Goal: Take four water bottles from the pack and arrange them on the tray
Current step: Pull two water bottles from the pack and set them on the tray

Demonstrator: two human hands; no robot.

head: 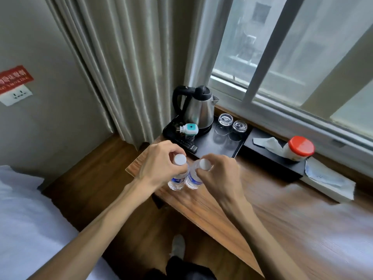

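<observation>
I hold two clear water bottles with white caps and blue labels, side by side above the wooden desk's near-left corner. My left hand (159, 162) grips the neck of the left bottle (177, 179). My right hand (220, 172) grips the neck of the right bottle (193, 179). Both bottles hang upright, just short of the black tray (224, 145), which lies behind them toward the window. The pack is not in view.
On the tray stand a steel kettle (198, 110), two upturned glasses (232, 123), a white and teal plug-in device (188, 130) and a remote control (186, 145). A second black tray (270, 156) to the right holds a red-lidded jar (298, 149) and tissue. Bed at left.
</observation>
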